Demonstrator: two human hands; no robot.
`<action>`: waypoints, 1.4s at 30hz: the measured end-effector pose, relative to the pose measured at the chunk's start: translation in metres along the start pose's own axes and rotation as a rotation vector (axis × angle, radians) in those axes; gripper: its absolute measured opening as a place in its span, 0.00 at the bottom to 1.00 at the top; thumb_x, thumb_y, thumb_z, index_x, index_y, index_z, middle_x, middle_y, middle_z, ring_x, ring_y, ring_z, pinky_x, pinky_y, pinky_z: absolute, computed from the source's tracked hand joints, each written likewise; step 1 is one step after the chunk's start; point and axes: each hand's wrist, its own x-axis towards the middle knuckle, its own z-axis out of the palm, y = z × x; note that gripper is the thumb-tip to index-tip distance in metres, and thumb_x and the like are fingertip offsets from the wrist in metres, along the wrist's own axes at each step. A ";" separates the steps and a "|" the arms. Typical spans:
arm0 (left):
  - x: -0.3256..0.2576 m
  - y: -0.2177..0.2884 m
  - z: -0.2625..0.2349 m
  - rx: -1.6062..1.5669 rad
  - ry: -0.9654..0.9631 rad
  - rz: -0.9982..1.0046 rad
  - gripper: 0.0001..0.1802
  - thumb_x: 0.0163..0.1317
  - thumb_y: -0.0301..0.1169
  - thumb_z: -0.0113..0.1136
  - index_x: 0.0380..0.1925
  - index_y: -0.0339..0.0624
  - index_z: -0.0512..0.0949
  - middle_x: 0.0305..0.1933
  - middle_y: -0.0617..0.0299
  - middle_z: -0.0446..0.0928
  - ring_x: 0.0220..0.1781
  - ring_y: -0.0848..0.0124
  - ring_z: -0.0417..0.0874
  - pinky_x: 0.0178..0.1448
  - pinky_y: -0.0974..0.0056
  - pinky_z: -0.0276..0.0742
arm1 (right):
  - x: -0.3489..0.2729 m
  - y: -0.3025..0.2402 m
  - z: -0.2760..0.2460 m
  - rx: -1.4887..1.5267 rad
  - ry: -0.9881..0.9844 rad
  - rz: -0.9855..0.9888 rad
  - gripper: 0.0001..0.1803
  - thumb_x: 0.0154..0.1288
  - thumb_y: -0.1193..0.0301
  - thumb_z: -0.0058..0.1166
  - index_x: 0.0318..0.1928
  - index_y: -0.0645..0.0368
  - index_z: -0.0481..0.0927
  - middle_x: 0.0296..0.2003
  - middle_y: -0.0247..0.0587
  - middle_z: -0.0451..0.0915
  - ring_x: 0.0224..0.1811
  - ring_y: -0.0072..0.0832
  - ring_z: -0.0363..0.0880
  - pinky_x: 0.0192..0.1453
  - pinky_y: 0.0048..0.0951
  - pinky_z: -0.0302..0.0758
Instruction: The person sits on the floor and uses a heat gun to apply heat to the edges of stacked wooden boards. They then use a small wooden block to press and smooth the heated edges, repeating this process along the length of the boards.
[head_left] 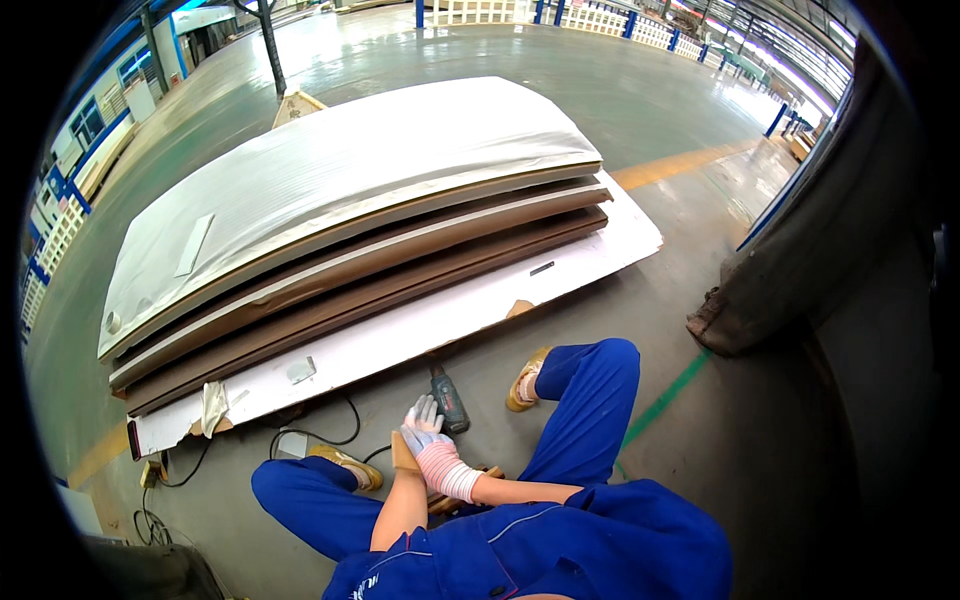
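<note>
My hands, in pale work gloves, overlap between my knees. My right hand (428,446), with a pink-and-white striped cuff, lies across the left; how its fingers are bent is not plain. Beyond it, the white-gloved fingers of my left hand (424,412) point away, spread apart. A flat tan piece (404,453) lies at my left wrist; whether it is a cuff or a separate thing I cannot tell. On the floor just past my fingers lies a dark green power tool (449,402). A brown wooden thing (450,503) is partly hidden under my right forearm.
Ahead, a low stack of brown-edged panels (380,285) under white sheeting (370,150) rests on a white board (470,300). A rag (213,408) hangs at its near edge. Black cable (340,438) crosses the floor at left. Dark draped cloth (800,230) stands at right.
</note>
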 end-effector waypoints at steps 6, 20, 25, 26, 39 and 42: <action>0.008 0.003 -0.003 0.284 0.155 -0.027 0.24 0.68 0.45 0.40 0.56 0.41 0.61 0.54 0.56 0.64 0.56 0.65 0.64 0.55 0.60 0.59 | -0.032 -0.008 -0.038 0.288 -0.102 -0.269 0.28 0.62 0.73 0.46 0.64 0.60 0.60 0.58 0.60 0.67 0.55 0.48 0.74 0.54 0.41 0.72; -0.083 -0.008 -0.034 1.895 -0.749 -0.937 0.42 0.58 0.67 0.45 0.52 0.37 0.73 0.50 0.41 0.77 0.54 0.49 0.77 0.56 0.54 0.72 | 0.012 0.111 -0.021 0.704 0.140 0.413 0.34 0.55 0.69 0.55 0.62 0.65 0.60 0.47 0.67 0.72 0.49 0.57 0.73 0.53 0.44 0.72; -0.064 -0.019 -0.018 1.846 -0.906 -0.754 0.30 0.59 0.61 0.48 0.44 0.49 0.81 0.41 0.52 0.82 0.47 0.52 0.82 0.52 0.58 0.75 | 0.022 0.087 0.022 0.826 -0.054 0.354 0.39 0.56 0.67 0.55 0.66 0.65 0.56 0.54 0.65 0.71 0.56 0.57 0.69 0.62 0.40 0.67; -0.055 -0.018 -0.016 1.854 -0.903 -0.731 0.30 0.59 0.61 0.48 0.44 0.49 0.81 0.41 0.52 0.82 0.47 0.52 0.82 0.52 0.58 0.75 | 0.022 0.083 0.025 0.780 -0.082 0.327 0.39 0.55 0.68 0.54 0.67 0.63 0.56 0.55 0.65 0.69 0.57 0.57 0.68 0.62 0.40 0.67; -0.013 -0.096 0.061 1.825 -1.071 -0.598 0.29 0.59 0.59 0.48 0.42 0.48 0.82 0.41 0.51 0.82 0.47 0.53 0.82 0.52 0.57 0.76 | 0.032 0.179 -0.005 0.723 -0.282 0.107 0.21 0.59 0.69 0.50 0.55 0.58 0.73 0.40 0.52 0.81 0.45 0.46 0.79 0.50 0.38 0.75; -0.031 -0.115 0.086 1.862 -1.017 -0.501 0.28 0.59 0.58 0.49 0.41 0.48 0.82 0.41 0.51 0.82 0.47 0.53 0.82 0.52 0.57 0.77 | 0.020 0.207 -0.016 1.731 -0.161 0.647 0.19 0.63 0.63 0.54 0.52 0.58 0.76 0.44 0.45 0.81 0.43 0.40 0.81 0.50 0.42 0.78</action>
